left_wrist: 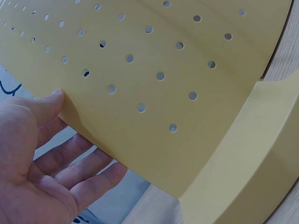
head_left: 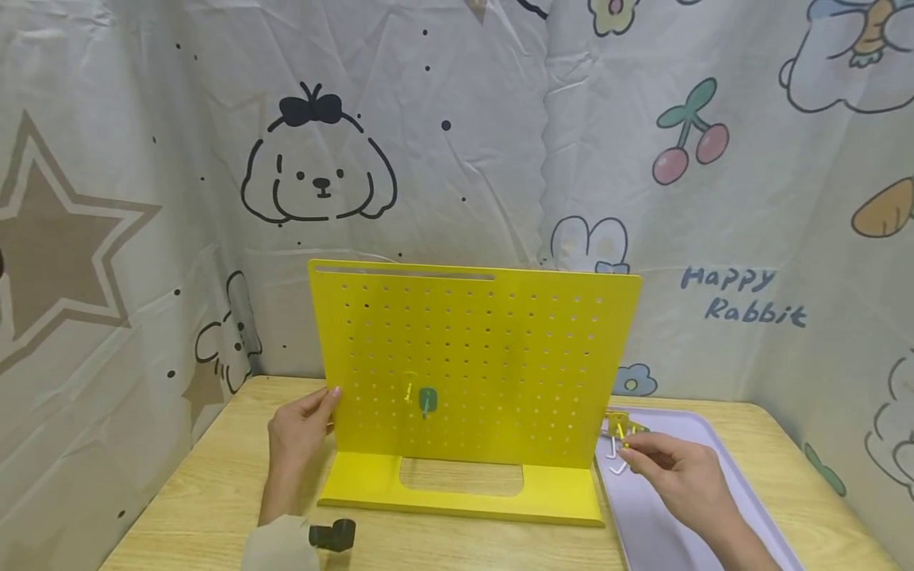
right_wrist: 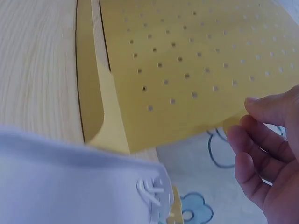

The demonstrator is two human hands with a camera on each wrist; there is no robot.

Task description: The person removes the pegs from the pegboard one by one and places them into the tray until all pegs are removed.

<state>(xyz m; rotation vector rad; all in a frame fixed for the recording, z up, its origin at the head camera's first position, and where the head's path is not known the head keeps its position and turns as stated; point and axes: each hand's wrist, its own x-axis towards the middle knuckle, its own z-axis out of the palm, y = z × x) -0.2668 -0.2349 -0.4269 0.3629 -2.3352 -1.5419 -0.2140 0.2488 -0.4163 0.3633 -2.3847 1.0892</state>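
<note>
A yellow pegboard (head_left: 471, 365) stands upright on its base, with a green hook (head_left: 427, 399) and a small yellow hook (head_left: 408, 388) on its lower left part. My left hand (head_left: 303, 428) holds the board's left edge. In the left wrist view, its thumb (left_wrist: 55, 100) lies on the front face and the other fingers reach around behind the edge. Near the board's right edge, over the tray, my right hand (head_left: 678, 476) pinches a small yellow hook (head_left: 620, 433) between thumb and fingertips. In the right wrist view that hook is mostly hidden by the fingers (right_wrist: 252, 135).
A pale purple tray (head_left: 653, 531) lies right of the board, with white hooks (head_left: 618, 466) and yellow pieces at its far left corner. A black cylindrical part (head_left: 343, 535) sticks out by the left sleeve (head_left: 278, 543). A printed curtain (head_left: 471, 198) hangs behind the wooden table (head_left: 214, 476).
</note>
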